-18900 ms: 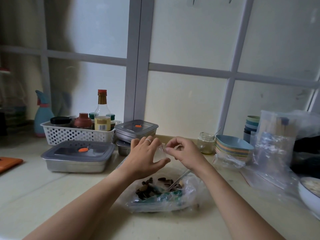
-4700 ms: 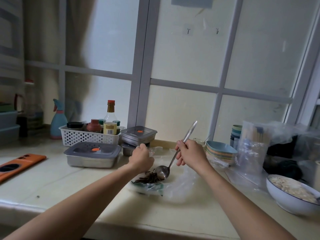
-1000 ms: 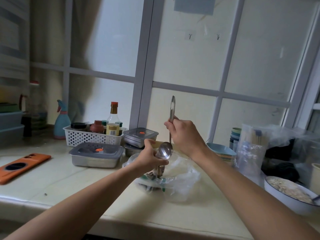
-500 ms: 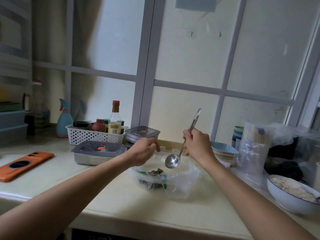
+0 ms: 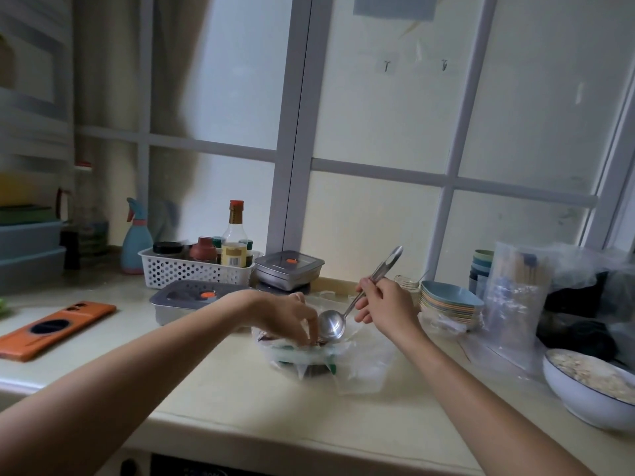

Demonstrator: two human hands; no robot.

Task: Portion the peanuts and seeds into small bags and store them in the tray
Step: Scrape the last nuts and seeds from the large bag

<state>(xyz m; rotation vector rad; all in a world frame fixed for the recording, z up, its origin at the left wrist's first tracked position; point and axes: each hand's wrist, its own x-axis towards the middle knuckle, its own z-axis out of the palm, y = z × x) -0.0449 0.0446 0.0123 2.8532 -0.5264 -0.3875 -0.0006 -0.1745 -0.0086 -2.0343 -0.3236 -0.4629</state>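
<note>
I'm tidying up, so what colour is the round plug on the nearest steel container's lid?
Orange plug on a grey lid, in the head view.

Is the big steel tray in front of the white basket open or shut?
Shut: a grey lid sits flat on the tray, its orange plug in place.

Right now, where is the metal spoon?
In the head view, the metal spoon is near the middle of the counter, its handle gripped by the right hand, its bowl over the open seed bag beside the left hand.
</note>
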